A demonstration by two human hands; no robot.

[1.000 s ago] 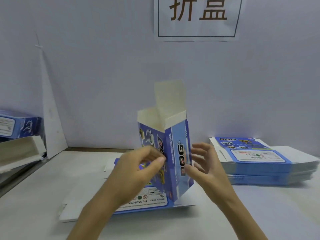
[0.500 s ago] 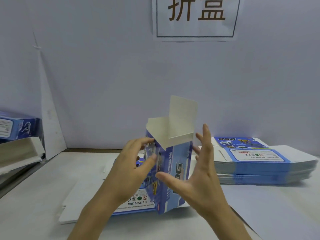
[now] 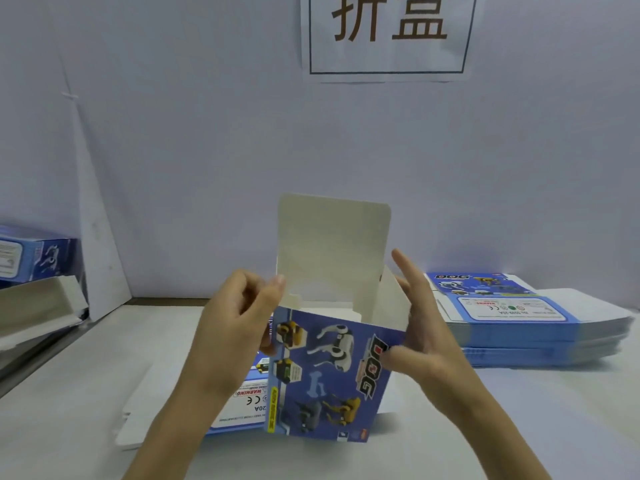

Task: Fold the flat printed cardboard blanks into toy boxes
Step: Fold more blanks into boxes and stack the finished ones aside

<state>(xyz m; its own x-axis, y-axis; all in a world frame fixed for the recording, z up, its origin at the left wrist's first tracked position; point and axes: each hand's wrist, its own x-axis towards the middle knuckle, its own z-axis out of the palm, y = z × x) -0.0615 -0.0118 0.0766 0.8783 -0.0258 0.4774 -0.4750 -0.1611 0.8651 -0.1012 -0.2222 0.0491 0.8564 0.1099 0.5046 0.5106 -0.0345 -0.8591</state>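
Head view. Toy box (image 3: 329, 372), opened into a tube, is held upright over the front middle of the table (image 3: 519, 431), its lower edge just above a flat blank (image 3: 239, 407) lying there. Left hand (image 3: 239, 327): fingers curled round the box's left wall, thumb tip up against the left top corner. Right hand (image 3: 426, 344): thumb pressed on the printed front, the other fingers straight and spread behind the right wall, so the corner is pinched. Top open; lid flap (image 3: 332, 251) stands up, side flap (image 3: 388, 303) leans outward. Risks, as judged: thin board creases off its score lines if squeezed hard; lid folded before the side flaps would jam or buckle; whether the bottom is closed cannot be told, and an unlocked one would let the tube collapse back flat. Material: glossy blue print outside, matt cream inside, rounded flap corners. Stack of blanks (image 3: 519, 323) near the right edge; finished boxes (image 3: 34, 258) at the left edge.
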